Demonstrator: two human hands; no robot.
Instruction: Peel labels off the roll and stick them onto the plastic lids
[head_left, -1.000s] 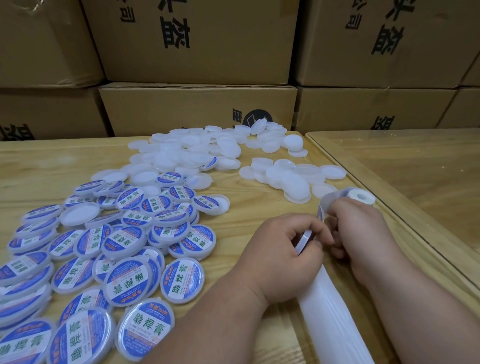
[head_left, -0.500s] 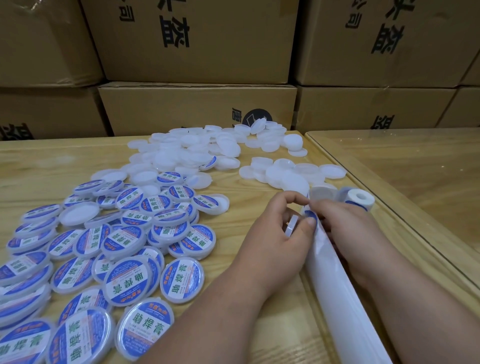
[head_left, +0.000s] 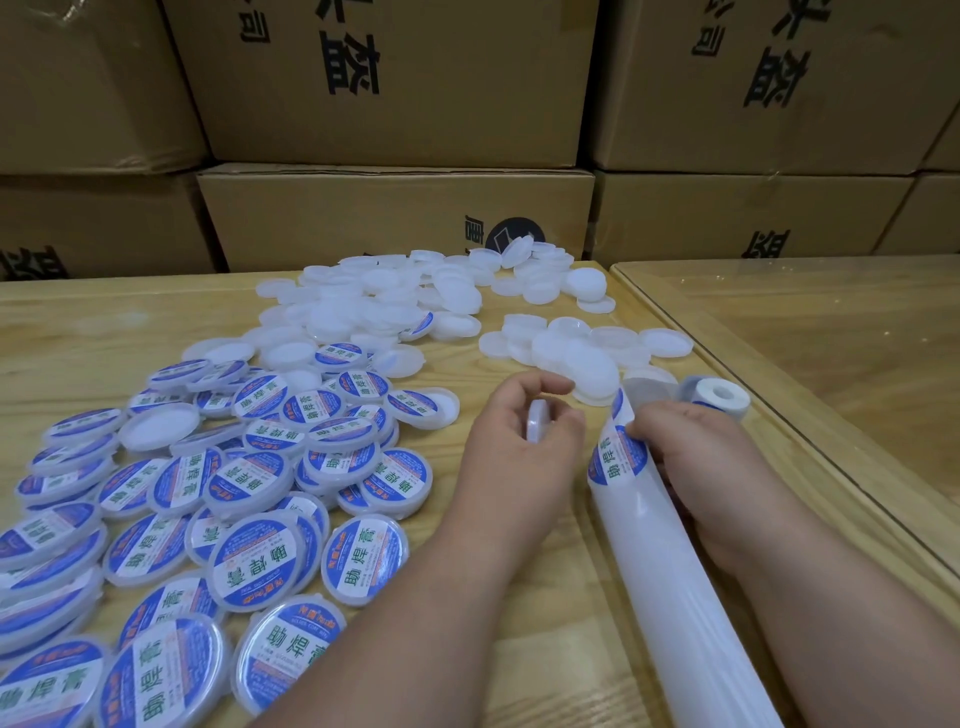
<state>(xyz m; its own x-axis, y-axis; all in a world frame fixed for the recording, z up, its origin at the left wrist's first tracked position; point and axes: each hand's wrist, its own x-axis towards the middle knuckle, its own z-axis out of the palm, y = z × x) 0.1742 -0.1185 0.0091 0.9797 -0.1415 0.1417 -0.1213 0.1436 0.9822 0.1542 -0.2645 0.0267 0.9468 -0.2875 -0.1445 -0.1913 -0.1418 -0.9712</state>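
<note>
We saw the left hand (head_left: 524, 441), at centre frame, curled round a blank plastic lid (head_left: 537, 420) held on edge, while just right of it the right hand (head_left: 691, 447) pinched a blue-and-white label (head_left: 615, 457) half peeled from the white backing strip (head_left: 670, 587) running to the lower right. The label roll (head_left: 719, 397) lay on the wooden surface (head_left: 104, 322) just above the right hand, labelled lids (head_left: 249, 488) filled the lower left, and blank lids (head_left: 384, 306) lay heaped above centre before cardboard boxes (head_left: 395, 218).
</note>
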